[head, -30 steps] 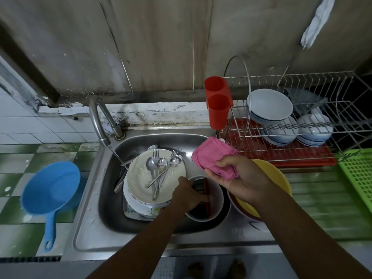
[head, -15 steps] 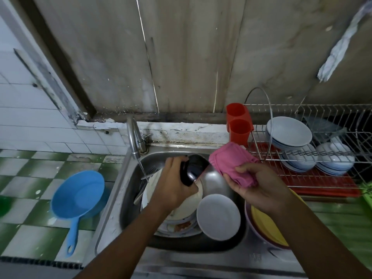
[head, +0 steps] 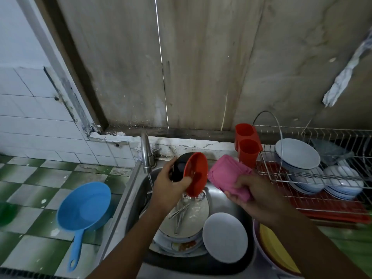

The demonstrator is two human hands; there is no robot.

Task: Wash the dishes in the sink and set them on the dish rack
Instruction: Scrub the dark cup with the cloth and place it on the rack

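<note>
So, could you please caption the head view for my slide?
Left hand holds a red bowl over the sink; right hand grips a pink cloth beside it.

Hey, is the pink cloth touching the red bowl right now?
Cannot tell. In the head view the pink cloth in the right hand meets the rim of the red bowl with no visible gap, but depth between them is unclear.

Left hand (head: 171, 190) is covering part of the red bowl (head: 196, 174); right hand (head: 255, 196) is swallowing the near end of the pink cloth (head: 227, 174). The right forearm is hiding much of the yellow basin (head: 275, 250). The dish rack (head: 291, 131) is running off the right edge, and a green thing (head: 6, 213) is blurring at the left edge, unidentifiable.
</note>
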